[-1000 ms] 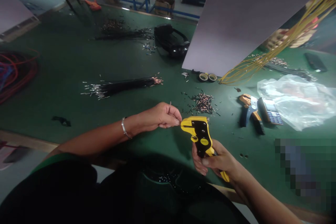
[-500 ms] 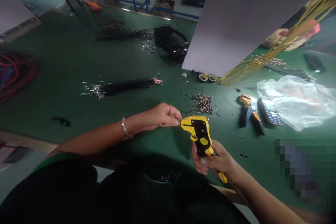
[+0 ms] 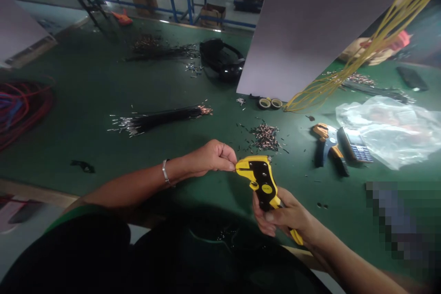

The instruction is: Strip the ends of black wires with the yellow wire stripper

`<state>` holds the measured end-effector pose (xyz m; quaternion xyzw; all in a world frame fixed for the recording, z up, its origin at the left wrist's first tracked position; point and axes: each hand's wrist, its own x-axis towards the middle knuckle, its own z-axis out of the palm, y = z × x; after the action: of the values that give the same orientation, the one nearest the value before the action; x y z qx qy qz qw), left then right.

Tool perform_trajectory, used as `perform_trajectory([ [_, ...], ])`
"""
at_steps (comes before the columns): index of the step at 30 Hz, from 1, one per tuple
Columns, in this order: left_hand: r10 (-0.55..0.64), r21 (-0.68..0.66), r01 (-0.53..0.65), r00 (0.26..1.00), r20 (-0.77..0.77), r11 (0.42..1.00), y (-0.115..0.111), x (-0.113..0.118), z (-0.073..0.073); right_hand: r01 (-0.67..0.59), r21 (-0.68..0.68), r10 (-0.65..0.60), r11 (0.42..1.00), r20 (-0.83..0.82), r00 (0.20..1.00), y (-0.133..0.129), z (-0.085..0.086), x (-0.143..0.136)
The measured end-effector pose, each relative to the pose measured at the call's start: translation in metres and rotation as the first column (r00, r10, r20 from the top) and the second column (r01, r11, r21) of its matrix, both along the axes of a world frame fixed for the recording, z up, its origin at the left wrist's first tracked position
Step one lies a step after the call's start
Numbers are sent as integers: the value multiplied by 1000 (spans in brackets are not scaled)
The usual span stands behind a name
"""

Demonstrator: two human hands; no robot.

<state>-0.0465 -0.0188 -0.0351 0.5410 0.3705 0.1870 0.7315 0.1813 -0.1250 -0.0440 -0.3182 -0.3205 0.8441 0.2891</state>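
Observation:
My right hand (image 3: 285, 213) is wrapped round the handles of a yellow and black wire stripper (image 3: 263, 179), its nose pointing left. At that nose, the thumb and fingers of my left hand (image 3: 220, 156) are pinched together. Whatever lies in this pinch is too small to make out. Just beyond the stripper is a heap of short cut ends (image 3: 266, 137), black and copper-coloured. Left of the heap lies a bundle of black wires (image 3: 165, 118), with bare copper at its right end and silvery tips at its left.
On the right lie an orange and dark hand tool (image 3: 329, 144), a keypad phone (image 3: 356, 144) and a clear plastic bag (image 3: 389, 128). Yellow wires (image 3: 372, 50) hang beside an upright grey panel (image 3: 306, 27). Tape rolls (image 3: 270, 103) sit at its foot. Red cable coils (image 3: 24, 105) lie left.
Both hands and the stripper have shifted slightly down in the view, staying together at the nose. The view has tilted a little. The grips look the same.

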Motion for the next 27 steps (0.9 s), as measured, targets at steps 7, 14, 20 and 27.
perform_trajectory([
  [7,37,-45,-37,999,-10,998,-6,5,0,18,4,-18,1000,45,999,-2,6,4],
  [14,97,-39,-97,995,5,995,-7,6,1,71,11,-71,997,-25,997,-2,7,0],
  [20,84,-26,-84,996,25,996,-5,7,-2,38,37,-39,999,11,999,-1,6,2],
  [27,112,-18,-112,994,7,994,-4,7,-2,46,29,-46,999,-8,999,2,-2,-2],
])
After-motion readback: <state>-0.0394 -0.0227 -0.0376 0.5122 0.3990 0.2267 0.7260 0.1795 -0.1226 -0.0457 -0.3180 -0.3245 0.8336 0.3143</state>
